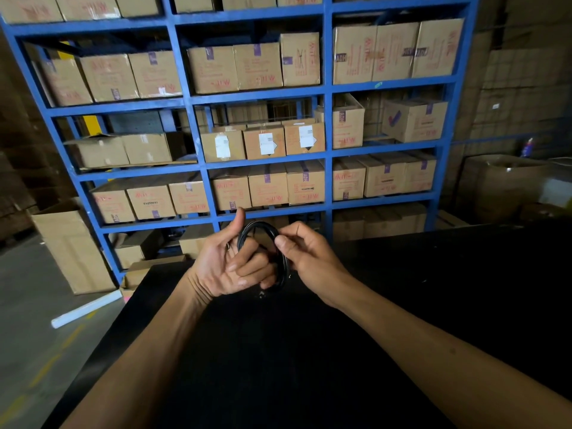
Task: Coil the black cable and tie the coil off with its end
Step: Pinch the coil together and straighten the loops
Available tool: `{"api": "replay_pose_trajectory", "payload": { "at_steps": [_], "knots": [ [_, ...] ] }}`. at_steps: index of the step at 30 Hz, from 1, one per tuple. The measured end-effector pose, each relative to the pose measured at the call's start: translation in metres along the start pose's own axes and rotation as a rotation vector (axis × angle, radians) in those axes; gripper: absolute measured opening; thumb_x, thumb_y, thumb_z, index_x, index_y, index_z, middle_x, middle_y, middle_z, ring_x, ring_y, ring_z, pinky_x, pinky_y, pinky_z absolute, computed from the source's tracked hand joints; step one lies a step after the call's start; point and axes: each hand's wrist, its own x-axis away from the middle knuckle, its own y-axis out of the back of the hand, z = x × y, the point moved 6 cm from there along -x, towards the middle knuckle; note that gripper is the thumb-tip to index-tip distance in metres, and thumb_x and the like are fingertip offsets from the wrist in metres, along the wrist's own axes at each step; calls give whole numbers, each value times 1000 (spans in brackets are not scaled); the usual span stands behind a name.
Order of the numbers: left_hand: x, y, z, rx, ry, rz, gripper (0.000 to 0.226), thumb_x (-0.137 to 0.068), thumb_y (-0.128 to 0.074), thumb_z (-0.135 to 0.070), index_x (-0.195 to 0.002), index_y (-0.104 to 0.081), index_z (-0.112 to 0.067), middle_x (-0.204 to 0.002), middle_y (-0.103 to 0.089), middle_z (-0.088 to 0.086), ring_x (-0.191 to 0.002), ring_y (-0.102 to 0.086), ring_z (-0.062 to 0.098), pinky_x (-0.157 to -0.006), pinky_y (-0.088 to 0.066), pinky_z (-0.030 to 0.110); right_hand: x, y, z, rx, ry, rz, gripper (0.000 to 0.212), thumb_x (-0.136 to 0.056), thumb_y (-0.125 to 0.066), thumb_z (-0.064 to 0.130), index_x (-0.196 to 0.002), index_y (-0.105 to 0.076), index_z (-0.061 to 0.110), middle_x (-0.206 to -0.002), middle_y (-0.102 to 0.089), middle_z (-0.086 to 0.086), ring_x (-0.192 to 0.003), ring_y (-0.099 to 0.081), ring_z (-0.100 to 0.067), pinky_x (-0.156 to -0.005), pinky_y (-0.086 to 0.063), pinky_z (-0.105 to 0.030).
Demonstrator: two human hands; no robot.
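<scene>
The black cable is wound into a small upright coil, held in the air between both hands above the far edge of a black table. My left hand has its fingers hooked through the coil's lower part, thumb pointing up. My right hand pinches the coil's upper right side between thumb and forefinger. The lower strands run behind my left fingers, and I cannot make out the cable's end.
Blue metal shelving stacked with cardboard boxes stands right behind the table. An open carton and a white tube lie on the grey floor at left. Another large open box sits at right.
</scene>
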Motion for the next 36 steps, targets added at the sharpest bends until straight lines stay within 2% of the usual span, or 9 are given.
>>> {"api": "replay_pose_trajectory", "payload": {
  "at_steps": [4, 9, 11, 14, 19, 22, 27, 33, 36],
  "knots": [
    [7, 22, -1, -71, -37, -208, 74, -102, -25, -54, -69, -59, 3, -61, -51, 17, -75, -55, 34, -103, -35, 54, -5, 11, 5, 26, 28, -95, 9, -100, -59, 17, -100, -64, 25, -95, -69, -2, -87, -70, -11, -73, -60, -36],
    [19, 54, -5, -270, -13, -616, 77, -94, -43, -64, -127, -59, 3, -117, -60, 37, -118, -57, 44, -107, -41, 56, -10, 24, 11, 276, 102, -159, 10, -97, -62, 18, -104, -69, 22, -88, -72, 4, -86, -70, -9, -86, -58, -40],
    [23, 55, -14, -380, -42, -759, 70, -93, -45, -65, -134, -58, -9, -127, -63, 26, -122, -58, 39, -102, -48, 51, -10, 26, 15, 343, 136, -163, 11, -97, -63, 17, -105, -70, 20, -84, -72, 5, -84, -70, -10, -84, -59, -41],
    [24, 47, -25, -552, -66, -817, 51, -98, -48, -53, -126, -65, -13, -116, -72, 12, -110, -68, 25, -85, -57, 33, -11, 27, 21, 429, 192, -163, 13, -96, -64, 15, -106, -72, 19, -85, -72, 3, -83, -70, -13, -79, -59, -38],
    [13, 27, -25, -748, -97, -928, 44, -102, -49, -39, -77, -65, -7, -76, -70, 15, -65, -66, 11, -56, -48, 13, -13, 26, 27, 598, 289, -183, 18, -98, -60, 10, -110, -74, 11, -89, -65, -3, -84, -64, -16, -76, -50, -21],
    [10, 24, -17, -751, -42, -999, 46, -99, -49, -47, -83, -65, -8, -70, -68, 7, -64, -64, 9, -61, -50, 15, -11, 24, 26, 713, 323, -195, 20, -99, -58, 7, -113, -73, 8, -94, -58, 0, -85, -59, -13, -72, -39, -4],
    [6, 24, -3, -644, -181, -1187, 25, -103, -50, -26, -106, -67, -8, -62, -67, -2, -60, -66, 15, -69, -55, 34, -6, 15, 20, 699, 288, -136, 28, -102, -55, 13, -127, -67, 8, -108, -62, -6, -82, -60, -7, -69, -41, -1],
    [10, 20, 0, -648, -372, -1263, 18, -104, -47, -25, -94, -61, -19, -54, -61, -14, -51, -58, -1, -51, -48, 17, 3, 8, 19, 842, 287, -4, 52, -99, -56, 3, -149, -41, 4, -125, -65, -14, -106, -67, -21, -94, -55, -35],
    [8, 19, -3, -653, -470, -1241, 19, -104, -47, -25, -93, -60, -15, -53, -58, -14, -52, -54, 2, -52, -47, 19, 3, 10, 20, 875, 277, -15, 54, -100, -56, 7, -151, -38, 6, -117, -67, -12, -99, -67, -19, -91, -56, -35]
  ]
}}
